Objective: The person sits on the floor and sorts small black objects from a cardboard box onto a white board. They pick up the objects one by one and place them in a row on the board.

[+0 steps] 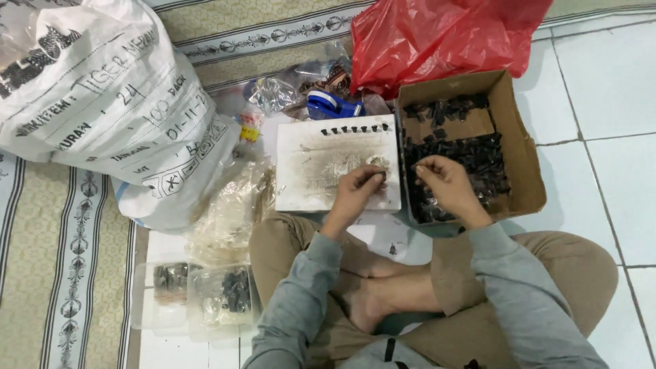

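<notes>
Fingers of the left hand [357, 193] pinch a small dark part on the white board [321, 171]. Right of the board, the right hand [444, 184] pinches another over the cardboard box [523, 157].

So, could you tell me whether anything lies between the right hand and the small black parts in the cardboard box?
Nothing visible does: the right hand is already over the black parts inside the open box.

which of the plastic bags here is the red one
The red bag at the top, just behind the cardboard box. The big sack on the left is white; the small bags beside the board are clear.
</notes>
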